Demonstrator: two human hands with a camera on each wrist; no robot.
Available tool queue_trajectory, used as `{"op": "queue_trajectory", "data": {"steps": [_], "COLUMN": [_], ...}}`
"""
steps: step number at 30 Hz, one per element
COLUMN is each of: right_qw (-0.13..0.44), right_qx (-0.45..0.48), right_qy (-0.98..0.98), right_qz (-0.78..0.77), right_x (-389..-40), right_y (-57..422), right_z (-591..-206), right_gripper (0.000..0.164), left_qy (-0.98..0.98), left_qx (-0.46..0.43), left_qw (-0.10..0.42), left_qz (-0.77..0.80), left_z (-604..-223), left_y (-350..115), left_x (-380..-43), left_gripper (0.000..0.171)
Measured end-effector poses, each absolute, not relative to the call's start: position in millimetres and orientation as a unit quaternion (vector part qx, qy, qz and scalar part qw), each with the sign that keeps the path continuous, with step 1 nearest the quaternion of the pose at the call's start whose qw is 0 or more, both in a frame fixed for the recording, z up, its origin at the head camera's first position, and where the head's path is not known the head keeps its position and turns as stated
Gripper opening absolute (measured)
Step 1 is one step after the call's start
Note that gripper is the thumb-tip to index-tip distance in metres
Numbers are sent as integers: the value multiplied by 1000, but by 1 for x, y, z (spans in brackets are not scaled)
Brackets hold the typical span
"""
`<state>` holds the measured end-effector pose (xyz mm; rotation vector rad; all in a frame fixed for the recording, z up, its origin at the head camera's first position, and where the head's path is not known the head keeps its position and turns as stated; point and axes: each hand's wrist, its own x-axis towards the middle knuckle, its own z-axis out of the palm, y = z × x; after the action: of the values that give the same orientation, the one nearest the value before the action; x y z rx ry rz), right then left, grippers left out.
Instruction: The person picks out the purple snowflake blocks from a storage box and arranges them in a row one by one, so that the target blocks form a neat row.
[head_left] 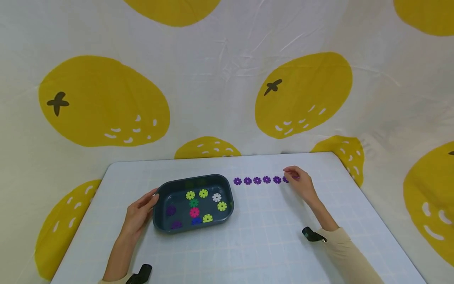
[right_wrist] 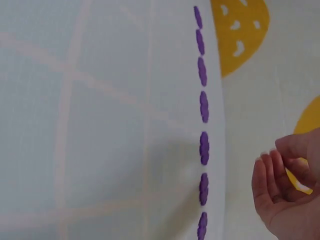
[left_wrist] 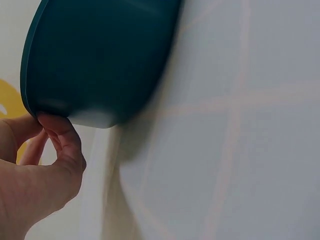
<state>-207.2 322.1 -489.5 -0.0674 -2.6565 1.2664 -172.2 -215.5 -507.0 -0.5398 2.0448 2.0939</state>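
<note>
My left hand [head_left: 136, 215] grips the left rim of a dark teal tray [head_left: 193, 231], with the thumb over the edge; the left wrist view has the fingers pinching its rim. Inside lie several notched flower-shaped discs: yellow-green [head_left: 190, 195], white [head_left: 216, 197], green [head_left: 193, 202], pink [head_left: 194, 212], blue [head_left: 196, 221] and purple [head_left: 171, 210]. To the right of the tray, several purple discs [head_left: 257, 180] form a straight row. Over the right end of this row hovers my right hand [head_left: 300, 184], fingers loosely bent, nothing visible between thumb and fingertips. It partly hides the last discs in the head view.
Everything rests on a white table [head_left: 248, 252] with a faint grid. Behind it hangs a pale cloth [head_left: 220, 90] printed with yellow fruit [head_left: 305, 98]. A black wrist device [head_left: 312, 234] sits at my right sleeve, and another [head_left: 141, 274] at the left.
</note>
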Motion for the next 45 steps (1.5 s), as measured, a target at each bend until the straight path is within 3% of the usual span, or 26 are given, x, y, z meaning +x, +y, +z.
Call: {"op": "queue_trajectory", "data": {"steps": [19,34,45], "right_qw": [73,28,3], "right_qx": [87,114,213], "right_qy": [-881,-845,-811], "right_qz": [460,521,545], "right_x": [-211,-209,-207], "right_y": [235,174,132], "right_z": [-467,-466,-473], "right_gripper": [20,17,21], "left_qy": [688,689,674], "left_qx": [-178,-183,-178], "left_qw": [75,73,69], "left_qz": [699,698,713], "left_z": [-507,-507,-508], "left_y": [-214,-213,-214], "left_x": [-176,-175,-175], "left_gripper": [63,61,53]}}
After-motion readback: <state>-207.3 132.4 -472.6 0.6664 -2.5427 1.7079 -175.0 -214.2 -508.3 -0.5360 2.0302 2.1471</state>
